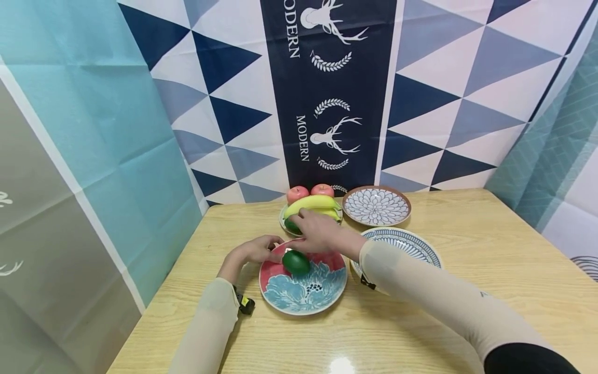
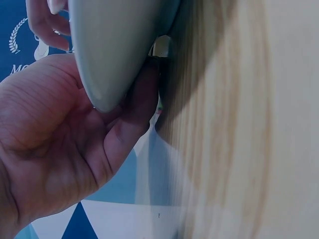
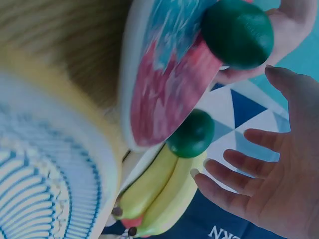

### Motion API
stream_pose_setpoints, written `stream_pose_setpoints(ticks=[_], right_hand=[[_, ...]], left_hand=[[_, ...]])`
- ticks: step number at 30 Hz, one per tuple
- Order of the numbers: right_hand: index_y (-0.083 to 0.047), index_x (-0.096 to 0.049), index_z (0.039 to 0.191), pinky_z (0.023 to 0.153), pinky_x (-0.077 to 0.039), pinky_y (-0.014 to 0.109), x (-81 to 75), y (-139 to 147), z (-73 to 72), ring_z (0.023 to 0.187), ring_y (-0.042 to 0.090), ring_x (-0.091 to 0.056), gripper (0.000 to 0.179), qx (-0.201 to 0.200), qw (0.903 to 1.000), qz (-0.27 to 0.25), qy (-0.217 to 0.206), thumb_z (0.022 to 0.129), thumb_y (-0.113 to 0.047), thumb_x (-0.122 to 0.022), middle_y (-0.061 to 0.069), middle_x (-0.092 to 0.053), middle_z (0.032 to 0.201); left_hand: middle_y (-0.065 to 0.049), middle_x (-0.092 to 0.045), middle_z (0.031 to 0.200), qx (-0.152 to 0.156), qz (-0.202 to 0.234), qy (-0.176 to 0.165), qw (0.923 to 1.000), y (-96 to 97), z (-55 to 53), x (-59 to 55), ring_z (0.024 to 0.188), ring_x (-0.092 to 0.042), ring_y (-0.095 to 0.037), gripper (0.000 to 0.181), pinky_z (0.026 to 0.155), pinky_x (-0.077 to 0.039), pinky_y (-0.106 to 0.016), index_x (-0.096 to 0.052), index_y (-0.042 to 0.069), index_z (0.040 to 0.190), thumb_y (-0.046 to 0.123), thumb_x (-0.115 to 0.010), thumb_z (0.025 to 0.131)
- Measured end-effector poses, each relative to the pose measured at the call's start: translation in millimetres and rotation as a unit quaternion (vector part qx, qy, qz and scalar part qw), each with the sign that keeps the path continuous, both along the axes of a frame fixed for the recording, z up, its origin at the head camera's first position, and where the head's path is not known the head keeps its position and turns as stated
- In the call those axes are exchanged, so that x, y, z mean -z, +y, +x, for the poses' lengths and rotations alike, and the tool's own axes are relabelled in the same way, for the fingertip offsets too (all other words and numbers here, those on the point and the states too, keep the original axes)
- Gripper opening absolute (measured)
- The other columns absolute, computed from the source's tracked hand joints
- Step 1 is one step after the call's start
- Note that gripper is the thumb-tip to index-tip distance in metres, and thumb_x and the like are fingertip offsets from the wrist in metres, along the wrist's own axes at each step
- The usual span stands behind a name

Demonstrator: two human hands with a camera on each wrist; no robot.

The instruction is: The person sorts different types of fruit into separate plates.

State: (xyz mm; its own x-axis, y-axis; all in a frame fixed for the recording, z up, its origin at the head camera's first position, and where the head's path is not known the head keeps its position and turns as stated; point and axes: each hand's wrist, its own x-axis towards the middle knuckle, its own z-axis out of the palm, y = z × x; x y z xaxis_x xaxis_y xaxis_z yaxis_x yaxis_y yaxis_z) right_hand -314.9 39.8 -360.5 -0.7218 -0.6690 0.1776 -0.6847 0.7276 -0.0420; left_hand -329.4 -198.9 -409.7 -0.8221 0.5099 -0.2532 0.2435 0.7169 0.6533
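Observation:
A red and blue flower-painted plate (image 1: 306, 301) lies in front, with a dark green, lime-like fruit (image 1: 296, 263) on its upper part. At its left rim my left hand (image 1: 254, 252) pinches the plate, fingers under the edge, as the left wrist view (image 2: 65, 124) shows. My right hand (image 1: 317, 231) hovers above the far edge of the plate, fingers spread and holding nothing (image 3: 279, 174). Beyond it, a fruit plate (image 1: 283, 224) carries bananas (image 1: 312, 203), two red apples (image 1: 297, 194) and a second green fruit (image 1: 292, 225), partly covered by my right hand.
Right of the painted plate lies a blue-patterned white plate (image 1: 411, 240), partly under my right forearm. Behind it is a brown-rimmed plate (image 1: 376, 206) with a petal pattern. A patterned cloth (image 1: 430, 104) hangs along the far table edge.

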Motion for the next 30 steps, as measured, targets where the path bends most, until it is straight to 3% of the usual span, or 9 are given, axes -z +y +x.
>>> stream_pose_setpoints(ticks=[16,23,30], right_hand=[[-0.014,-0.047,0.156,0.098,-0.055,0.05,4.9,-9.1,-32.0,0.12,0.034,-0.059,0.081,0.069,0.9966,0.036,-0.028,0.096,-0.066,-0.065,0.017,-0.053,0.144],[-0.014,-0.05,0.155,0.099,-0.055,0.052,9.4,-12.8,-43.8,0.117,0.033,-0.059,0.077,0.091,0.9945,0.017,-0.048,0.095,-0.056,-0.074,0.017,-0.055,0.142],[-0.012,-0.05,0.155,0.098,-0.054,0.053,11.5,-16.7,-49.3,0.118,0.036,-0.06,0.076,0.089,0.9943,0.028,-0.051,0.095,-0.054,-0.074,0.02,-0.055,0.144]], left_hand=[[-0.006,-0.068,0.117,-0.009,0.006,-0.004,0.9999,-1.3,1.8,0.2,0.109,-0.061,-0.024,0.036,0.106,-0.048,-0.049,-0.066,0.011,0.131,0.017,-0.075,0.097],[-0.004,-0.069,0.113,-0.014,0.01,-0.006,0.9998,0.4,1.3,0.6,0.106,-0.061,-0.024,0.033,0.104,-0.049,-0.047,-0.067,0.012,0.13,0.017,-0.075,0.098],[-0.005,-0.069,0.112,-0.014,0.011,-0.007,0.9998,0.8,2.0,0.8,0.105,-0.061,-0.024,0.031,0.104,-0.049,-0.047,-0.068,0.012,0.129,0.015,-0.074,0.098]])
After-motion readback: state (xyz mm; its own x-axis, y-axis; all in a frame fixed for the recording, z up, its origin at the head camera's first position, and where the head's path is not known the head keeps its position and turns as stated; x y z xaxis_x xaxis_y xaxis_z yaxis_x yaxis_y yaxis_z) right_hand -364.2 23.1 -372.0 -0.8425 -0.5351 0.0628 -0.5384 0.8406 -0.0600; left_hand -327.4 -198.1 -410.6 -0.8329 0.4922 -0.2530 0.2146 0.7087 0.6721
